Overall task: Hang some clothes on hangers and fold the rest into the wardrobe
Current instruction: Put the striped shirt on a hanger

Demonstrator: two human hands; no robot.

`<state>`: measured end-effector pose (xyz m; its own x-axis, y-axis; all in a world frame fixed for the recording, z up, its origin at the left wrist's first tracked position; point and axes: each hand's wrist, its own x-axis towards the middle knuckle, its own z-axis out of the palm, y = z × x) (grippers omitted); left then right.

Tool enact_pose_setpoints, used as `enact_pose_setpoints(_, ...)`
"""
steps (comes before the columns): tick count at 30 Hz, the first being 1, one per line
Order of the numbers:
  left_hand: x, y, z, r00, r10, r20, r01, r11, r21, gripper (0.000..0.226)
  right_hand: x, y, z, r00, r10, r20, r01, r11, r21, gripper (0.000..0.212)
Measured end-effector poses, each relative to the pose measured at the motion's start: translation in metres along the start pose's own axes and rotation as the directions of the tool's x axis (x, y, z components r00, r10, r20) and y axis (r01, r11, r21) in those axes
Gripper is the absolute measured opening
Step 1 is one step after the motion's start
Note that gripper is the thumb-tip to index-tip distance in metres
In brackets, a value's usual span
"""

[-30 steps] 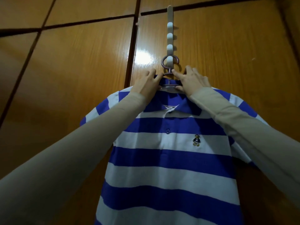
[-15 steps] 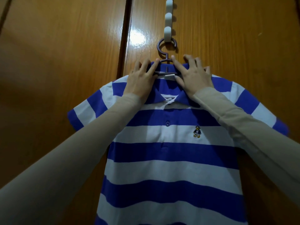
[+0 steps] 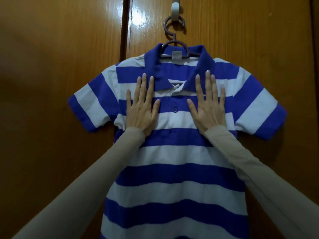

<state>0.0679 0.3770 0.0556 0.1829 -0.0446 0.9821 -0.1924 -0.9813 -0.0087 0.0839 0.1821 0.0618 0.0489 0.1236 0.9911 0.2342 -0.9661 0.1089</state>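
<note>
A blue and white striped polo shirt (image 3: 174, 171) hangs on a dark purple hanger (image 3: 174, 42) against the wooden wardrobe door. The hanger's hook loops over a white peg (image 3: 174, 9) at the top of the door. My left hand (image 3: 141, 107) lies flat on the shirt's chest, left of the button placket, fingers straight and pointing up. My right hand (image 3: 208, 107) presses flat on the chest right of the placket, fingers straight beside the blue collar. Neither hand holds anything.
The brown wooden wardrobe doors (image 3: 60, 49) fill the view, with a vertical seam (image 3: 124, 26) between two panels just left of the hanger. Beige sleeves cover both forearms.
Both hands have let go of the collar and hanger neck and slid down onto the shirt's chest, now flat. The view has tilted down, so the peg strip sits higher.
</note>
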Motion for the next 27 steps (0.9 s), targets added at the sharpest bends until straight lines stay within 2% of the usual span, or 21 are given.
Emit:
enact_pose_setpoints(5, -0.053, -0.007, 0.007, 0.999, -0.008, 0.039, 0.007, 0.999, 0.031, 0.061, -0.041, 0.002, -0.002, 0.992, 0.004, 0.123, 0.004, 0.998, -0.059, 0.064)
enact_pose_setpoints(8, -0.087, -0.011, 0.007, 0.993, -0.005, 0.114, 0.001, 0.999, 0.033, 0.071, -0.065, 0.003, -0.008, 0.973, -0.002, 0.231, 0.023, 0.996, -0.086, 0.073)
enact_pose_setpoints(13, -0.148, -0.009, 0.001, 0.945, -0.054, 0.323, 0.055, 0.998, 0.008, 0.086, -0.107, -0.004, -0.026, 0.89, -0.029, 0.455, 0.051, 0.998, -0.037, 0.094)
enact_pose_setpoints(17, -0.186, -0.004, -0.017, 0.891, -0.135, 0.434, 0.13, 0.991, 0.041, 0.087, -0.141, -0.01, -0.048, 0.792, -0.04, 0.609, 0.08, 0.996, -0.039, 0.095)
enact_pose_setpoints(19, -0.195, 0.003, -0.033, 0.851, -0.301, 0.43, 0.319, 0.947, 0.032, 0.076, -0.155, -0.01, -0.063, 0.775, 0.015, 0.631, -0.001, 1.0, -0.022, 0.087)
enact_pose_setpoints(22, -0.199, 0.006, -0.055, 0.744, -0.589, 0.315, 0.647, 0.754, -0.118, 0.062, -0.171, -0.011, -0.083, 0.841, 0.213, 0.497, -0.258, 0.966, 0.023, 0.073)
enact_pose_setpoints(24, -0.202, 0.0, -0.06, 0.665, -0.671, 0.327, 0.736, 0.662, -0.139, 0.057, -0.179, -0.009, -0.09, 0.83, 0.328, 0.45, -0.369, 0.929, 0.003, 0.072)
enact_pose_setpoints(27, -0.205, -0.006, -0.064, 0.604, -0.656, 0.453, 0.771, 0.624, -0.124, 0.035, -0.182, -0.005, -0.1, 0.764, 0.454, 0.458, -0.537, 0.841, 0.062, 0.07)
